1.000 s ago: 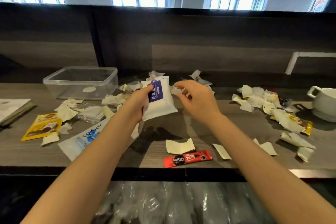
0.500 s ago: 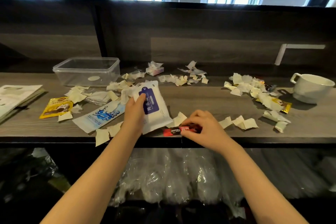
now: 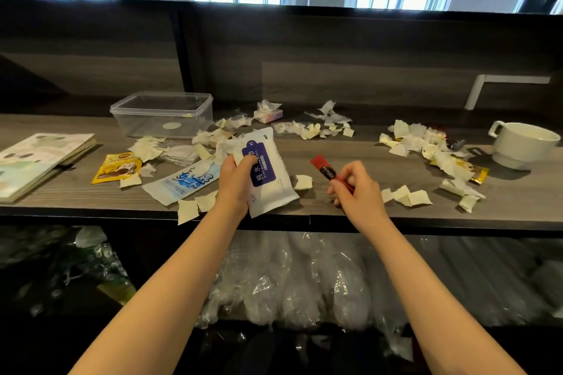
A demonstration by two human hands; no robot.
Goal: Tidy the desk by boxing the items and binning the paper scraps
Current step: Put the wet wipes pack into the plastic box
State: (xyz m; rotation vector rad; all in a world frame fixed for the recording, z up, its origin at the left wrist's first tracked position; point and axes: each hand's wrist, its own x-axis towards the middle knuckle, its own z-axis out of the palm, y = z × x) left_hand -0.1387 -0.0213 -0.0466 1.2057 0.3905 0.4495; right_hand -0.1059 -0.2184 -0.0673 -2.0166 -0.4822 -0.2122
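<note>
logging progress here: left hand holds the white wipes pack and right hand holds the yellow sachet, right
Not quite. The left hand does hold the white wipes pack, but the right hand holds the red coffee stick; the head view shows the yellow sachet lying untouched on the desk.

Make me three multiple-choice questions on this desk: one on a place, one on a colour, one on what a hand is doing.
1. The clear box stands: A) left of the wipes pack, at the back of the desk; B) at the desk's far right; C) under the desk.
2. The stick sachet in the right hand is: A) green; B) red; C) blue.
3. The left hand: A) lies flat on the desk; B) hangs empty; C) grips the wipes pack.
Answers: 1 A, it sits back left; 2 B, the wrapper is red; 3 C, thumb and fingers clasp the pack.
</note>
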